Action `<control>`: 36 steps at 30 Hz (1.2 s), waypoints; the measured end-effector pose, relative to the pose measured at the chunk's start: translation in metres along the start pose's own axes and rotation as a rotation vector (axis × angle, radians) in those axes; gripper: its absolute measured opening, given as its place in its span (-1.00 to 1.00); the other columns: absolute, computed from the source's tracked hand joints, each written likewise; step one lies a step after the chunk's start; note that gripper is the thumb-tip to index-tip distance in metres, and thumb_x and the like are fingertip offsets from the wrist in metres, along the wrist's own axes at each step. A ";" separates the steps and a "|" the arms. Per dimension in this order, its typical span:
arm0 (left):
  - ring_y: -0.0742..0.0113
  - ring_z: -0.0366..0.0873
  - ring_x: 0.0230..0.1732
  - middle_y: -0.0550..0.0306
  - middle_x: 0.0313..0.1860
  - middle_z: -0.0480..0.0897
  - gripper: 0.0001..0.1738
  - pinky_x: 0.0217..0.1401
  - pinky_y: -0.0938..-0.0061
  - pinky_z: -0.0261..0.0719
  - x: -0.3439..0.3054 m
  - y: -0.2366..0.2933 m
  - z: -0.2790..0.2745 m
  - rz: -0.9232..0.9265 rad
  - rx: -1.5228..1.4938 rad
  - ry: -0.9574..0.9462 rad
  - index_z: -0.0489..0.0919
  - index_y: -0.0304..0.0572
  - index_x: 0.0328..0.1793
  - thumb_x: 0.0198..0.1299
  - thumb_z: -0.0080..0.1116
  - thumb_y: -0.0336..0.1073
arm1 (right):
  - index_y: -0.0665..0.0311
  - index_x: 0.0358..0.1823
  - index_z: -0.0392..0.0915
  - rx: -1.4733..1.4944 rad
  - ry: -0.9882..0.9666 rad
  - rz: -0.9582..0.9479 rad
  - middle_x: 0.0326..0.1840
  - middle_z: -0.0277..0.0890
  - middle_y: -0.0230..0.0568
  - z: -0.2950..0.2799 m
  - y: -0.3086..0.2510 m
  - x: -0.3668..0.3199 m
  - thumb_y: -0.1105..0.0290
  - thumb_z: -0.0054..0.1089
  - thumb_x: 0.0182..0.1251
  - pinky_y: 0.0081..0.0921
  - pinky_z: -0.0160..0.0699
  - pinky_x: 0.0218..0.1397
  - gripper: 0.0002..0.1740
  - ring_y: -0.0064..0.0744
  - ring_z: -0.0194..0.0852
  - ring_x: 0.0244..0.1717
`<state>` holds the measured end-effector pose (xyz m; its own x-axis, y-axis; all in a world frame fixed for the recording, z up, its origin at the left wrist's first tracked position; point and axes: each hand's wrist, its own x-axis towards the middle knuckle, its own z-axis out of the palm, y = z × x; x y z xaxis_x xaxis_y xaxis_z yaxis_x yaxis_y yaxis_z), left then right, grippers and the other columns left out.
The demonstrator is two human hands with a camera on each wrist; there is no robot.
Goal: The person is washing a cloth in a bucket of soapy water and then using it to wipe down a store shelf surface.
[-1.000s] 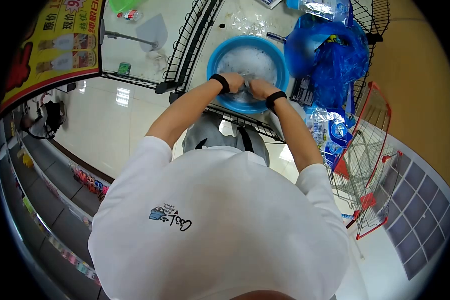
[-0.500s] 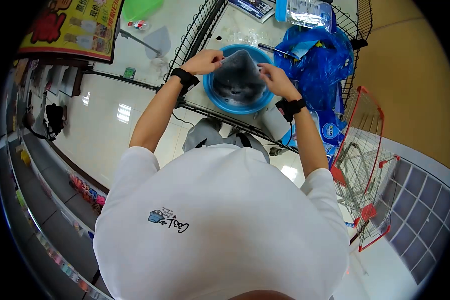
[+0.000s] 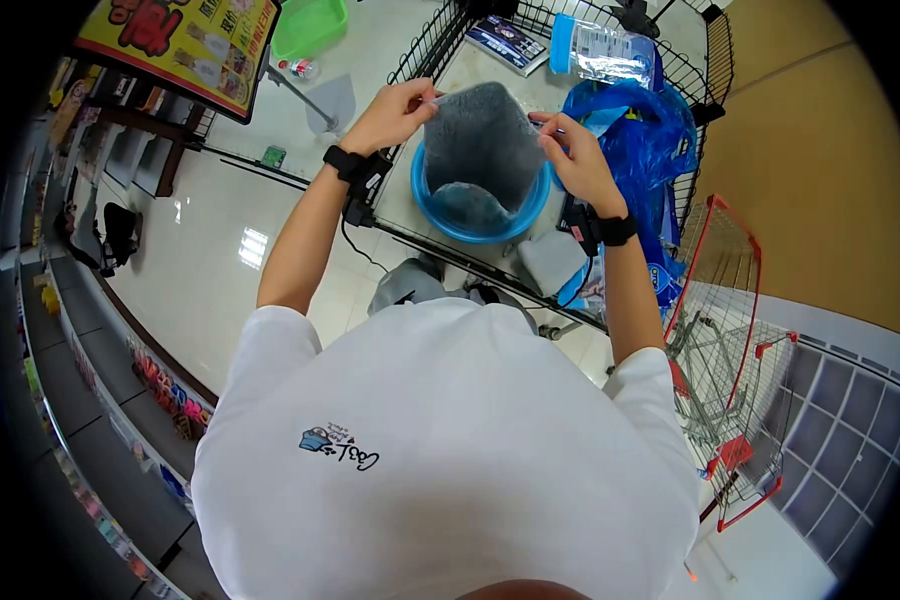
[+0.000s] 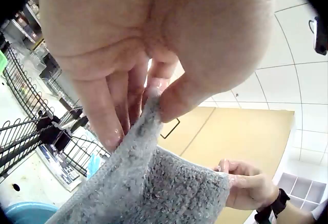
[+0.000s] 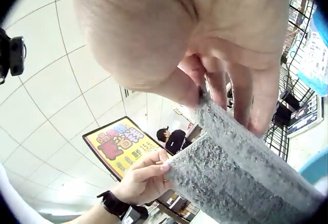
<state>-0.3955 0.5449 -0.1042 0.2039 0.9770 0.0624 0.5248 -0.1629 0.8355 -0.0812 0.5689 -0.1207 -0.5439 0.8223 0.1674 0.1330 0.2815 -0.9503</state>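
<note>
A wet grey towel [image 3: 480,140] is stretched between both hands above a blue basin [image 3: 421,190], its lower part hanging in front of the basin's opening. My left hand [image 3: 395,115] pinches one upper corner between thumb and fingers; the left wrist view shows the fuzzy grey cloth [image 4: 148,183] folded at that grip. My right hand [image 3: 580,165] pinches the opposite upper corner, and in the right wrist view the cloth [image 5: 225,167] runs down from the thumb and fingertips. The water in the basin is hidden behind the towel.
A blue plastic bag [image 3: 640,140] and a clear blue-lidded container [image 3: 605,50] stand right of the basin. A boxed item [image 3: 508,42] lies behind it. Black wire racks edge the table. A shopping cart [image 3: 725,300] stands at right, a yellow sign [image 3: 185,40] at upper left.
Both hands were together down in the sudsy basin. They have since moved apart and up, drawing the grey towel out and spreading it between them.
</note>
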 end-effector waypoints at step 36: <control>-0.01 0.37 0.38 -0.14 0.46 0.32 -0.66 0.38 0.26 0.40 -0.005 -0.190 0.179 0.013 0.631 -0.716 0.63 -0.38 -0.01 0.10 0.04 -0.42 | 0.20 0.13 0.54 -0.954 -0.752 0.395 0.59 0.02 -0.31 0.137 0.207 0.004 0.44 0.07 0.26 0.09 0.28 0.39 -0.62 0.04 -0.02 0.56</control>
<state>-0.3481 0.5459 -0.3614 0.5605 0.6923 -0.4544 0.8253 -0.4216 0.3757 -0.1691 0.5631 -0.3525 -0.6230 0.5378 -0.5680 0.7619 0.5817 -0.2849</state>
